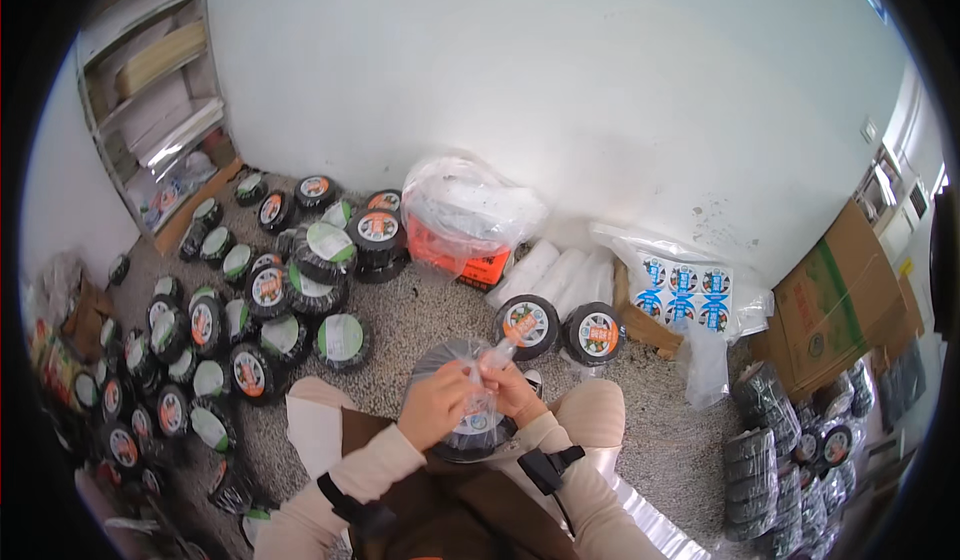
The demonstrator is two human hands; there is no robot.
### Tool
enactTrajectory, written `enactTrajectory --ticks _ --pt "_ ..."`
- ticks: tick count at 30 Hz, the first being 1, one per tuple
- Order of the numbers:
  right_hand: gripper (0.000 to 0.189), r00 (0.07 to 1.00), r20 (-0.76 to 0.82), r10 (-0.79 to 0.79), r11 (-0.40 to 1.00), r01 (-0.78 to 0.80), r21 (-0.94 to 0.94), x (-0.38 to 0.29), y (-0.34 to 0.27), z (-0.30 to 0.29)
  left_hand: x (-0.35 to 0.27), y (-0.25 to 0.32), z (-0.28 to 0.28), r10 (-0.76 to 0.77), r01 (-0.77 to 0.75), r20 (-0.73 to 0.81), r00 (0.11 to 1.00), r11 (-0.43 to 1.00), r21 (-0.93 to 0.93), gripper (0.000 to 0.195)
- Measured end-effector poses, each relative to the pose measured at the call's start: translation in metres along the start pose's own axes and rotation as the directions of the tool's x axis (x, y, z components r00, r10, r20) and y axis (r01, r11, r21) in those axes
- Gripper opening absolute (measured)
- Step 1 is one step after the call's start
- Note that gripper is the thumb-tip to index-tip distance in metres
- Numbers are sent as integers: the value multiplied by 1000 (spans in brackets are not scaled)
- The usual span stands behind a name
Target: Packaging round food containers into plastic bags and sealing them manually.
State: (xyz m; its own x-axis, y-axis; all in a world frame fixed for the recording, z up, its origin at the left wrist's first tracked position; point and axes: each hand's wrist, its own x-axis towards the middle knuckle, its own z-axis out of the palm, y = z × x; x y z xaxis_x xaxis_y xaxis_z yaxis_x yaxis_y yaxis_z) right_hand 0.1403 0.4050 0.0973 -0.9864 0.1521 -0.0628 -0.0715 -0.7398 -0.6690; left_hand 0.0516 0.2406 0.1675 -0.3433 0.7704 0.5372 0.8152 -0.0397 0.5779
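Between my knees a black round package (466,449) with a round label sits under a clear plastic bag (454,353). My left hand (441,404) has its fingers closed on the bag's gathered plastic, above the package. Close beside it, on the right, my right hand (511,387) pinches the twisted neck of the same bag, which points up and to the right. Just beyond my hands two black round packages with orange and white labels, a left one (526,326) and a right one (593,334), rest near the plastic rolls. The underside of the held package is hidden.
Many black wrapped round packages (250,371) are spread and piled on the speckled floor at left. By the wall are a red box (457,254) in clear plastic, white plastic rolls (559,278) and label sheets (684,290). At right stand a cardboard box (836,297) and wrapped stacks (751,485).
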Motion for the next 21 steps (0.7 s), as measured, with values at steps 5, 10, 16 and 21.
enactTrajectory --ticks 5,10,16,21 --pt "18 995 -35 98 985 -102 -137 -1 1 32 -11 -46 16 -269 256 -18 963 933 -254 52" --pt "14 894 120 -433 238 242 -941 0 -21 49 -10 -50 29 -431 456 157 889 869 -194 64" --pt "13 556 472 -684 -507 102 -856 -5 -15 45 -3 -36 43 -636 584 271 722 352 -732 44" --pt "11 551 575 -605 -552 231 -801 3 -12 58 16 -45 40 -631 595 351 692 222 -773 27"
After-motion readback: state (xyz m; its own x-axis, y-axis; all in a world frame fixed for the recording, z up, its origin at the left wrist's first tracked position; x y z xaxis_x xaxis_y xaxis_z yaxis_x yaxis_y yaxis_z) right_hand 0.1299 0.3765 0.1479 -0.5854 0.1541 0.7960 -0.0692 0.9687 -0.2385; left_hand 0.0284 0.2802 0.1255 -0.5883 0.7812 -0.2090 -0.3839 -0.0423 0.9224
